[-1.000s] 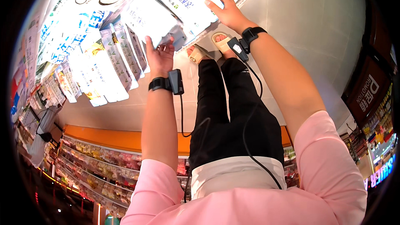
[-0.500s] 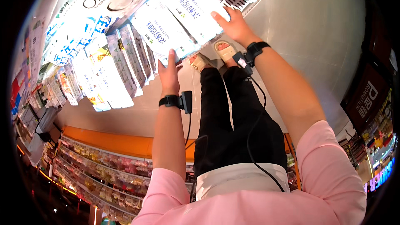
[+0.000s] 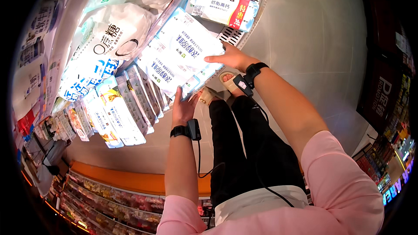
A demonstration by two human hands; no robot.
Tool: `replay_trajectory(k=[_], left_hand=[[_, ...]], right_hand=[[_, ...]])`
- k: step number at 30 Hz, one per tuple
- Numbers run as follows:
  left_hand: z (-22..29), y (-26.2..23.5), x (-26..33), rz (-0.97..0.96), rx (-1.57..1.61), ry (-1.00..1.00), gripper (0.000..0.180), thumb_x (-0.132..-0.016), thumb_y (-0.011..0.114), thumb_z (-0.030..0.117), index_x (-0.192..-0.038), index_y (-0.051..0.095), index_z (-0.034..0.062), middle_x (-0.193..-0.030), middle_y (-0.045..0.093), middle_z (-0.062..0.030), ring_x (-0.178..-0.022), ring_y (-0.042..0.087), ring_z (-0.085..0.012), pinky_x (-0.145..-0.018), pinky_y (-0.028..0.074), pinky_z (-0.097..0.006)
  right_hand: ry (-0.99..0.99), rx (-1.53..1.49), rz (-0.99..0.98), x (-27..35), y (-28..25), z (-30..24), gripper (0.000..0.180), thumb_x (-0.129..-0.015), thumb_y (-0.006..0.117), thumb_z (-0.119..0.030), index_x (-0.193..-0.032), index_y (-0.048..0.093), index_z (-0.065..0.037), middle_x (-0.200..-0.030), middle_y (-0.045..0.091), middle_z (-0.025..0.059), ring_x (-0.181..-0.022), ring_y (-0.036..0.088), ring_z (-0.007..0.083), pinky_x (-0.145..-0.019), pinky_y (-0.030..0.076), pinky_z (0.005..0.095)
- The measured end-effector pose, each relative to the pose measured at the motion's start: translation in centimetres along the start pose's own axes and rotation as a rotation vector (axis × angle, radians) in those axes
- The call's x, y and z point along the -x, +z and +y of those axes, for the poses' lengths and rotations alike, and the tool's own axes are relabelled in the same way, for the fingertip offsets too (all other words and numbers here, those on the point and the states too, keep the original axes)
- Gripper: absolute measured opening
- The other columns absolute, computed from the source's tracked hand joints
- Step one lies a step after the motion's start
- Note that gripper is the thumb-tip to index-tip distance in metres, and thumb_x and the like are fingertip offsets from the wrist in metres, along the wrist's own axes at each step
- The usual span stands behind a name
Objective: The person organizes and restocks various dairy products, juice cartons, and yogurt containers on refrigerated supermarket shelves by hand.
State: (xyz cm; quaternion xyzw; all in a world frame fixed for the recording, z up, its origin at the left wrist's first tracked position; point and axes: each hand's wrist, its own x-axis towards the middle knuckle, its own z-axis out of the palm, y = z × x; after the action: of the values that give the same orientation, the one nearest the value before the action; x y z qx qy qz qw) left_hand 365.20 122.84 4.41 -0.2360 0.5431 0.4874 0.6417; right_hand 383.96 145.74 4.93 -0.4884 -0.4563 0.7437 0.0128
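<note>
Two flat white-and-blue cartons lie side by side at the front of a brightly lit display shelf: the nearer carton (image 3: 153,63) and the farther carton (image 3: 191,32). At the nearer carton's front corner is my left hand (image 3: 183,106), thumb raised against the edge and the other fingers partly hidden below. My right hand (image 3: 234,57) grips the right end of the farther carton, its thumb on the top face and fingers around the far side. Both wrists wear black bands with small devices and cables.
Upright cartons (image 3: 115,111) stand in a row left of my left hand. Large white bags (image 3: 111,35) lean behind the cartons. Red-labelled packs (image 3: 222,8) sit farther along, beside a slotted shelf edge (image 3: 230,36). Shelves of small packets (image 3: 109,200) stand at the lower left.
The view has shifted, so the shelf sits lower in the picture and more red-labelled packs show. My right hand has moved slightly left, its thumb now farther over the carton's top.
</note>
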Motion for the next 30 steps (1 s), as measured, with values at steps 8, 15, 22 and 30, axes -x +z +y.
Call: replay_trajectory(k=[8,15,22,30], left_hand=[[0.4,-0.9,-1.0,-0.153,0.193,0.026,0.065,-0.093,0.070,0.039,-0.142,0.041,0.0074,-0.136,0.051,-0.0196,-0.119,0.058,-0.0388,-0.102,0.050,-0.046],[0.9,-0.6,-1.5,-0.027,0.169,0.083,0.058,-0.088,0.076,0.042,-0.130,0.052,0.0090,-0.118,0.062,-0.0138,-0.105,0.063,-0.0305,-0.089,0.056,-0.038],[-0.8,0.7,-1.9,0.009,0.186,0.081,0.059,-0.089,0.074,0.045,-0.129,0.053,0.0087,-0.119,0.061,-0.0149,-0.106,0.062,-0.0316,-0.089,0.057,-0.038],[-1.0,-0.7,-2.1,0.026,0.125,0.098,0.059,-0.088,0.075,0.048,-0.130,0.053,0.0127,-0.120,0.060,-0.0102,-0.107,0.061,-0.0273,-0.092,0.052,-0.037]], right_hand=[[-0.076,-0.073,-0.009,-2.3,0.9,-0.4,0.084,-0.074,0.087,-0.033,-0.137,0.049,0.008,-0.129,0.063,0.0216,-0.118,0.062,0.0267,-0.101,0.047,0.0337],[-0.077,-0.022,-0.055,-3.2,1.2,-1.4,0.087,-0.075,0.086,-0.036,-0.140,0.046,0.007,-0.128,0.063,0.0197,-0.114,0.064,0.0265,-0.088,0.054,0.0344],[-0.075,-0.094,0.054,-4.1,0.6,1.2,0.097,-0.073,0.088,-0.035,-0.146,0.038,0.005,-0.126,0.063,0.0193,-0.109,0.065,0.0231,-0.077,0.057,0.0319],[-0.206,-0.212,0.399,-4.3,4.7,5.0,0.082,-0.076,0.081,-0.049,-0.135,0.052,0.000,-0.133,0.040,0.0205,-0.127,0.046,0.0337,-0.106,0.043,0.0398]])
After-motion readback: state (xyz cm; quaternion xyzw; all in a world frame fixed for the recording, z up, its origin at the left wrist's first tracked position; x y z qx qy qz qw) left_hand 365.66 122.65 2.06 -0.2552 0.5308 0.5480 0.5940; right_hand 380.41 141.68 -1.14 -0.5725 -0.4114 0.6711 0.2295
